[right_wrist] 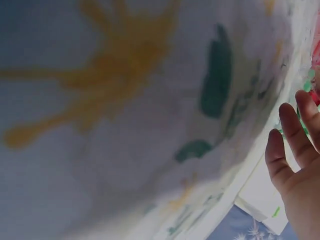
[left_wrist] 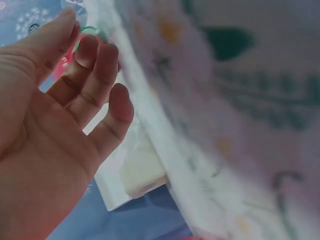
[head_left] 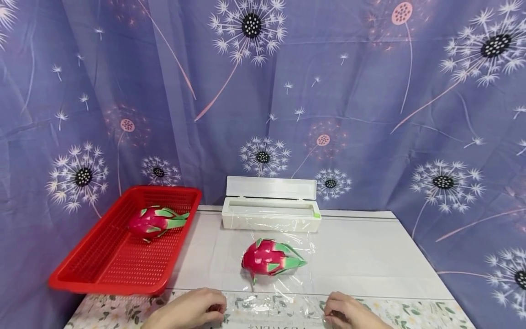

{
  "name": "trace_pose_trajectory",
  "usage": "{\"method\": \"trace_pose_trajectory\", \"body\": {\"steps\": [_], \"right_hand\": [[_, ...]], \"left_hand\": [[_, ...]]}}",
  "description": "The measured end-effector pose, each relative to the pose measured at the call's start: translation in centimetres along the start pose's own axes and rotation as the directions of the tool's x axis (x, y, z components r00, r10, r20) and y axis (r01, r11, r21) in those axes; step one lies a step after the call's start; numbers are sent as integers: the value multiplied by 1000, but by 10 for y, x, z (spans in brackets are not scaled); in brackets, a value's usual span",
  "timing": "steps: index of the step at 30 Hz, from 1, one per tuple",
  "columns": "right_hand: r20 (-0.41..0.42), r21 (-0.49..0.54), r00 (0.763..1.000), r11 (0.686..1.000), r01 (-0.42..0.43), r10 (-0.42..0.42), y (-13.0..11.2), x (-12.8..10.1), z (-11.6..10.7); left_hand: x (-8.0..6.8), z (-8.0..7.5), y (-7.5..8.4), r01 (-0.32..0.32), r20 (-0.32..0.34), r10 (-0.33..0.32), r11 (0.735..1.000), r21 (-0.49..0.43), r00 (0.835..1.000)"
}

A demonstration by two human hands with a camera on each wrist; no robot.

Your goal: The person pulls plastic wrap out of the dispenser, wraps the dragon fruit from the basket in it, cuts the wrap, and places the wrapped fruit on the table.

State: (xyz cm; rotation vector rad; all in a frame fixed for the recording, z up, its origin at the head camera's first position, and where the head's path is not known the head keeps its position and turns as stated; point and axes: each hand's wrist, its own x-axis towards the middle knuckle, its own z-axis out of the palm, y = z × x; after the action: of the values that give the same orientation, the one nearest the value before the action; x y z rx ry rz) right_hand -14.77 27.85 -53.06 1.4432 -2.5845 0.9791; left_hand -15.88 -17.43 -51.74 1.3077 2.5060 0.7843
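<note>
A pink dragon fruit (head_left: 267, 258) with green scales lies on its side on a sheet of clear plastic wrap (head_left: 283, 288). The wrap stretches from a white dispenser box (head_left: 271, 223), its lid raised, toward the front table edge. My left hand (head_left: 195, 308) is at that edge, left of the wrap, its fingers loosely bent. On the wrap's other side is my right hand (head_left: 349, 313), also with loosely bent fingers. In the left wrist view, the left hand (left_wrist: 65, 110) has a bare palm. The right hand (right_wrist: 300, 160) is partly cut off in its wrist view.
A red perforated basket (head_left: 123, 269) stands on the left, holding a second dragon fruit (head_left: 154, 222). The white table top (head_left: 370, 256) has a flower-patterned front strip (head_left: 411, 313). A blue dandelion-print curtain (head_left: 349, 91) hangs behind and at both sides.
</note>
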Motion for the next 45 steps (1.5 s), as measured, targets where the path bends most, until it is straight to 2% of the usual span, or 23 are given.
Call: {"method": "trace_pose_trajectory", "body": {"steps": [5,10,16,20,28,34,37,45], "right_hand": [[-31,2,999,999,-36,36,-6,5,-5],[-85,-42,996,999,-6,2,-12,12,-16],[-141,-86,988,995,52,-63,-13,23,-30],[-186,-107,980,993,52,-72,-14,28,-38],[-277,-200,955,979,48,-104,-15,43,-54],[-299,-222,952,975,-8,-60,-14,55,-62],[-307,-209,951,977,-31,-35,-12,61,-64],[-346,-211,938,974,-80,3,-3,74,-70]], "left_hand": [[3,-10,9,32,-6,-33,999,-22,999],[6,-19,13,29,-36,-30,999,-20,999],[10,-30,10,24,-106,-26,999,-22,994],[14,-36,8,20,-153,-18,1000,8,988],[26,-53,6,73,-186,-72,997,-4,980],[37,-65,1,18,-244,-20,1000,-11,969],[42,-70,-3,-6,-283,14,1000,28,959],[55,-82,-10,1,-324,25,997,79,946]]}}
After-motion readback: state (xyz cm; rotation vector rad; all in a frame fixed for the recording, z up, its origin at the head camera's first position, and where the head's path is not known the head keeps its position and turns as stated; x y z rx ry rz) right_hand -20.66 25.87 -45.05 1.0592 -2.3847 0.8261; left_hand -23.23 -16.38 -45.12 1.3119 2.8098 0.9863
